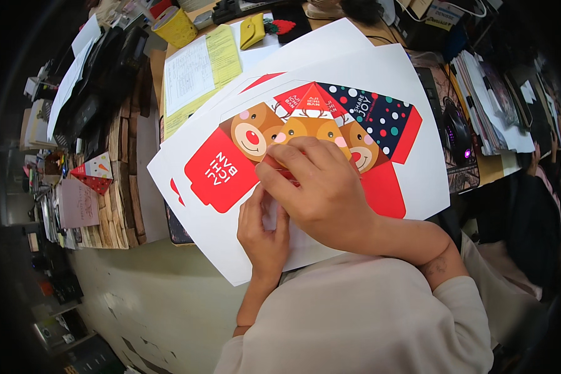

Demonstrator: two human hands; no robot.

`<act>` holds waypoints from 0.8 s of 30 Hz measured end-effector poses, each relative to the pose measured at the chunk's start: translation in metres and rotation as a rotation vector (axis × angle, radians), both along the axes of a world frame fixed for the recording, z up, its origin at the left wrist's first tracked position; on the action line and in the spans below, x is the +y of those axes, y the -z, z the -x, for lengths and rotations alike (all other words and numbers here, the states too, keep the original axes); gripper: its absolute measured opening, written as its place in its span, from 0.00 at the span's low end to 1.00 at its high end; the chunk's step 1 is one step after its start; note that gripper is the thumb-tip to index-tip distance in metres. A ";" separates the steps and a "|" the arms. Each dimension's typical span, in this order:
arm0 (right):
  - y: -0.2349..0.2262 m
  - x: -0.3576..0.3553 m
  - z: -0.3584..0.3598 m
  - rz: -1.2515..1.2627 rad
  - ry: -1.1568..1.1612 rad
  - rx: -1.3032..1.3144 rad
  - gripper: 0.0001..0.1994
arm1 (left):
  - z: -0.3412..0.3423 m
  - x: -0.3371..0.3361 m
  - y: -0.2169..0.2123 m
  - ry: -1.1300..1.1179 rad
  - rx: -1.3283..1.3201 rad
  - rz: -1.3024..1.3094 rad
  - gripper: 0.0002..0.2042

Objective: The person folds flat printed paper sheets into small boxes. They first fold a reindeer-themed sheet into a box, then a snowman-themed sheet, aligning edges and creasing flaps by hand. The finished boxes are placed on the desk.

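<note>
A large white sheet (230, 252) carries a colourful printed paper template with red panels (213, 167), reindeer faces (246, 132) and a dark blue dotted part (371, 118). Over its middle stands a reindeer paper piece (308, 128) with a red pointed top; whether it is fully separate from the sheet I cannot tell. My right hand (321, 181) bends over its lower part, fingers closed in a pinch on it. Just below and to the left, my left hand (262, 234) curls upward, its fingertips partly hidden by the right; what they grip is hidden.
Another white sheet (330, 47) lies beneath. Beyond are a handwritten paper (190, 71), a yellow pouch (252, 31) and a yellow container (174, 28). A snowman paper piece (96, 171) sits at the left. A mouse (456, 128) and stacked papers (486, 100) stand at the right.
</note>
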State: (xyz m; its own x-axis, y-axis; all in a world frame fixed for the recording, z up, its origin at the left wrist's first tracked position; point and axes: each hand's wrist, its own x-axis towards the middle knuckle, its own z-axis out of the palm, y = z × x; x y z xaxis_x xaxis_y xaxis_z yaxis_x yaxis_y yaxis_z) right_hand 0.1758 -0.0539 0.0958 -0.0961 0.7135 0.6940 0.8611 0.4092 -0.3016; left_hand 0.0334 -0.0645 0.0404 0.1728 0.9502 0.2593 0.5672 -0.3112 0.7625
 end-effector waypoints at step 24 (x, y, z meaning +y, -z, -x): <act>-0.005 0.004 0.005 0.045 0.015 -0.050 0.15 | 0.112 0.024 0.010 -0.688 0.318 -0.008 0.23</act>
